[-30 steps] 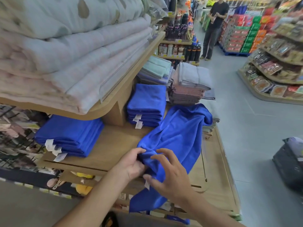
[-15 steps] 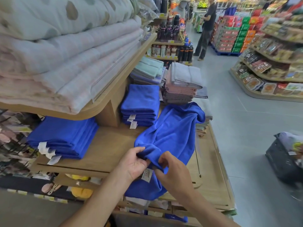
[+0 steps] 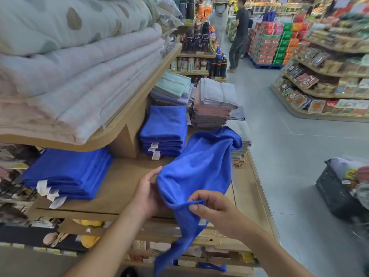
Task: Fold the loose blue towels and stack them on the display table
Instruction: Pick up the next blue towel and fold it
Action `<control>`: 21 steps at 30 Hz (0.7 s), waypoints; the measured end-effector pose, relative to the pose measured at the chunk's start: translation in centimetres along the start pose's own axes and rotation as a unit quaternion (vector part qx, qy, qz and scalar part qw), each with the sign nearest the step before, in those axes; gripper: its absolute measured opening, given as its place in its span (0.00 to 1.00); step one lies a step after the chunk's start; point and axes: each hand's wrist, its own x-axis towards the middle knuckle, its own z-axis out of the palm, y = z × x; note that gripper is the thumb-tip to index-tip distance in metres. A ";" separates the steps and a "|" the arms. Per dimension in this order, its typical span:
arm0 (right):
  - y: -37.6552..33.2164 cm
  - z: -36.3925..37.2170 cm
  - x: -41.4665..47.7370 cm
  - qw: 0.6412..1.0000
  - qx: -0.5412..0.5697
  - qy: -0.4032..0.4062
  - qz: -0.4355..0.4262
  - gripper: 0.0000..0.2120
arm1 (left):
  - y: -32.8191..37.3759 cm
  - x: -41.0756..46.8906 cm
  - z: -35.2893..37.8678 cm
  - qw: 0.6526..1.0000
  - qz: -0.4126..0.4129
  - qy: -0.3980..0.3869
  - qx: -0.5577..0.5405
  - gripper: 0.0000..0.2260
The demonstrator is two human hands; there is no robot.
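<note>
Head view: the loose towel (image 3: 201,168) is lying long from bottom middle up toward the frame's middle on the counter (image 3: 111,188). Right hand (image 3: 214,209) is pinching its near edge; left hand (image 3: 148,191) is holding it beside.

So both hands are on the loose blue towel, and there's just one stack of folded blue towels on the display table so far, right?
Not quite. The head view shows two stacks of folded blue towels on the display table: the near stack and the far stack. The rest holds: left hand and right hand are both on the loose blue towel.
</note>
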 end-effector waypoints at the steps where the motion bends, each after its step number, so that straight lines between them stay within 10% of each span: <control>1: -0.4 0.0 -0.1 1.000 0.007 -0.014 0.007 0.08 | 0.2 0.0 0.1 1.000 -0.009 -0.006 0.006 0.23; 15: -3.0 -4.7 -2.1 0.972 0.158 -0.162 0.068 0.08 | 1.4 1.9 -1.9 0.998 0.052 0.025 0.032 0.21; 21: -1.5 -6.4 -0.4 0.969 0.204 0.082 0.112 0.17 | 0.4 -0.2 -6.9 0.950 0.065 0.103 0.288 0.06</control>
